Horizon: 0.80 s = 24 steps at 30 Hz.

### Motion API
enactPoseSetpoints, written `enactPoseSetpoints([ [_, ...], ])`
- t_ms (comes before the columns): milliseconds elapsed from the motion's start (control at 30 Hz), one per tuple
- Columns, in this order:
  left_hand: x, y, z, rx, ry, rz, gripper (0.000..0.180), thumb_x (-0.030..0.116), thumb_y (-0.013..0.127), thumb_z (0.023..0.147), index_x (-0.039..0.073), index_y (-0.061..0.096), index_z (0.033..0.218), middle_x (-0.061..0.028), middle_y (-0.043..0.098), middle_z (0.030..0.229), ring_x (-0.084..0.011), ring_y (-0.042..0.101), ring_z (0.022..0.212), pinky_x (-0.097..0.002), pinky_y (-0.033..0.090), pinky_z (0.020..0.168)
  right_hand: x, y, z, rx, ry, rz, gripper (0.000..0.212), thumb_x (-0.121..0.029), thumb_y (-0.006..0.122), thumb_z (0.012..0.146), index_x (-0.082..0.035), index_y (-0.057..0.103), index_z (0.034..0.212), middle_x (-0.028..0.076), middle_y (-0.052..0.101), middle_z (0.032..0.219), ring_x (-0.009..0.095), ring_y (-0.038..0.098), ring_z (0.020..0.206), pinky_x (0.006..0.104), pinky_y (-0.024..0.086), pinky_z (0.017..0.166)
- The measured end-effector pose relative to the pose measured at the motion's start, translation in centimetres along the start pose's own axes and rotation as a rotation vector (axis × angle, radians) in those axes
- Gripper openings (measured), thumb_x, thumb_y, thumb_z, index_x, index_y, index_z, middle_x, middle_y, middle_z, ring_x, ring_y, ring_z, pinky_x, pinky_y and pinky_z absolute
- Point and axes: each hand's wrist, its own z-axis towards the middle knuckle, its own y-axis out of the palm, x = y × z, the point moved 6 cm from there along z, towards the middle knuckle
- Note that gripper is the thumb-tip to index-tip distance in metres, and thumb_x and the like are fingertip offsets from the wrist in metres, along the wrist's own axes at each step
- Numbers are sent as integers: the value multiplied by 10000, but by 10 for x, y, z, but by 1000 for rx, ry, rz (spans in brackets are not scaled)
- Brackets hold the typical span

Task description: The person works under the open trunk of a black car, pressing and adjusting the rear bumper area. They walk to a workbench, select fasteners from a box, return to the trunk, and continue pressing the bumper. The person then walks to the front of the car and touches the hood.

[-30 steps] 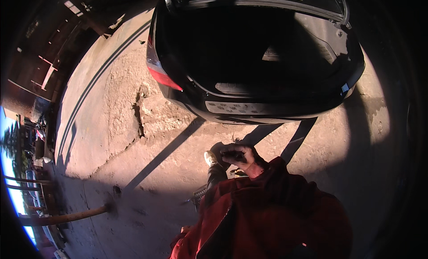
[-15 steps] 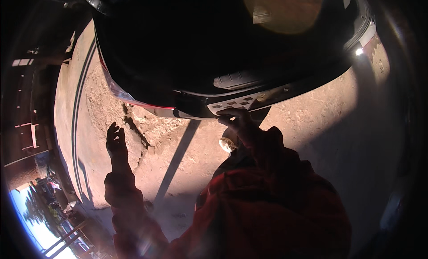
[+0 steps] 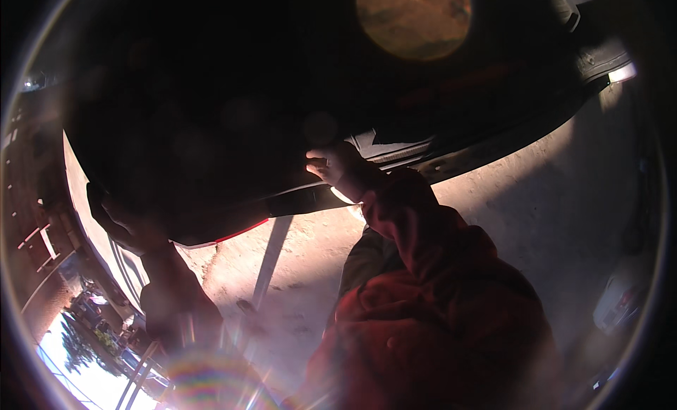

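Note:
My right hand [image 3: 338,169] is over the rear sill of a dark vehicle [image 3: 405,150], beside its ribbed trim. Its thumb and finger are apart, with nothing visible between them; I cannot tell whether it touches the sill. My left hand [image 3: 123,223] is in deep shadow at the vehicle's left rear corner, its fingers stretched out in dark outline. Whether it touches the body there is too dark to see. A red lamp edge [image 3: 243,231] shows between my two hands, below the dark bodywork. Most of the vehicle's inside is black.
Sunlit, rough ground [image 3: 310,244] lies below the vehicle, crossed by a narrow shadow band [image 3: 271,258]. Wide shade covers the ground at right [image 3: 536,219]. Railings [image 3: 137,375] and a tree [image 3: 77,339] stand at lower left. Lens glare blurs the lower left.
My view has moved in closer over the vehicle. My right hand has gone from the bumper's patterned plate up over the sill. My left hand has moved left, from above bright ground to the dark corner.

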Motion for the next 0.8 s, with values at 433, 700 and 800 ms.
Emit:
enactPoseSetpoints([
  [433,1,-4,-7,21,239,87,432,285,444,1067,-20,444,1374,-286,577,1243,-428,647,1018,-484,568,838,-22,6,10,85,-549,-707,98,-247,700,853,-156,674,877,77,615,676,277,651,635,415,499,545],
  [700,6,-5,-6,83,345,179,528,347,279,1096,-62,558,1279,-253,607,1236,-373,624,1089,-446,521,946,-1,6,42,-242,-276,-662,132,-204,759,802,-116,666,838,84,611,672,272,646,632,391,501,549],
  [800,-4,-5,-5,46,207,66,537,349,275,1093,-63,574,1262,-249,609,1243,-369,624,1095,-445,520,946,0,1,54,-134,-284,-572,155,-195,741,823,-60,678,866,114,649,714,282,674,680,393,537,589],
])
